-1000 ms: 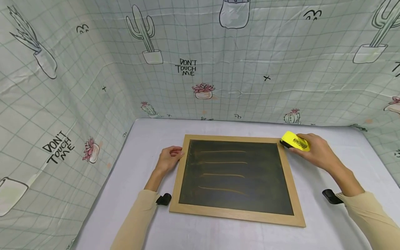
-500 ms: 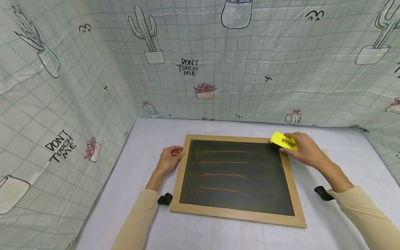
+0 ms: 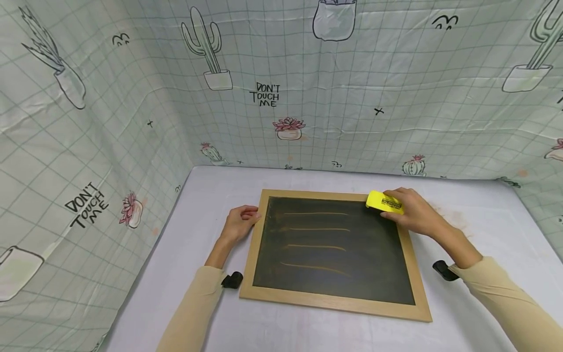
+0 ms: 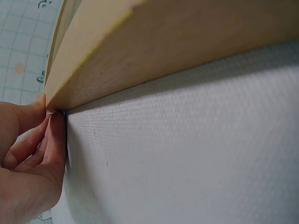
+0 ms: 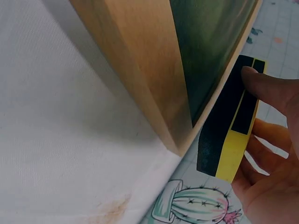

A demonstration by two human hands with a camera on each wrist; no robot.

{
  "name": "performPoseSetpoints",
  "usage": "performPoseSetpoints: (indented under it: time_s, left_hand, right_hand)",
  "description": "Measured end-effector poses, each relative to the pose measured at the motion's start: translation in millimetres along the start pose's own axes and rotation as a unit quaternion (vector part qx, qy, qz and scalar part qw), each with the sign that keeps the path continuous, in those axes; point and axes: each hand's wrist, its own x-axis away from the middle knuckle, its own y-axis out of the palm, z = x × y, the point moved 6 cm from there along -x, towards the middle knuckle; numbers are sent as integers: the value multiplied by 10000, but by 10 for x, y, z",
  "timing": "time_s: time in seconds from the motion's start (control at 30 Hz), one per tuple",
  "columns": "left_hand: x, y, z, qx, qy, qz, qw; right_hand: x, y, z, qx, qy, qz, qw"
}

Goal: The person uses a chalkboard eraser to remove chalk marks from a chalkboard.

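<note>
A chalkboard point(image 3: 378, 264) in a light wooden frame lies on the table, with several thin orange chalk lines point(image 3: 315, 247) across its left and middle part. My left hand point(image 3: 239, 225) grips the frame's left side near the far corner; in the left wrist view its thumb and fingers meet at the wooden edge point(image 4: 126, 60). In my right hand point(image 3: 415, 212) is a yellow board eraser point(image 3: 381, 201) with a black felt underside. It overlaps the board's far right corner in the head view. The right wrist view shows the eraser point(image 5: 222, 126) tilted close to the frame, thumb along its side.
The white tabletop point(image 3: 334, 337) surrounds the board. Behind and to the left hangs a grid-patterned cloth point(image 3: 330, 107) printed with cacti. A brownish smudge point(image 5: 112, 210) marks the white cloth near the frame's corner.
My right hand has carried the eraser leftward, from the outer edge of the frame's far right corner to over the board. The left hand and the board stay in place.
</note>
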Motion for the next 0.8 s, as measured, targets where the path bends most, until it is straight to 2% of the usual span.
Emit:
performPoseSetpoints:
  time_s: [0.33, 0.8]
  left_hand:
    - [0, 2, -34, -8, 33, 31, 10000]
    - [10, 7, -17, 24, -35, -51, 10000]
  right_hand:
    - [-71, 126, -142, -49, -161, -310, 9994]
    - [-117, 246, -278, -82, -464, -500, 9976]
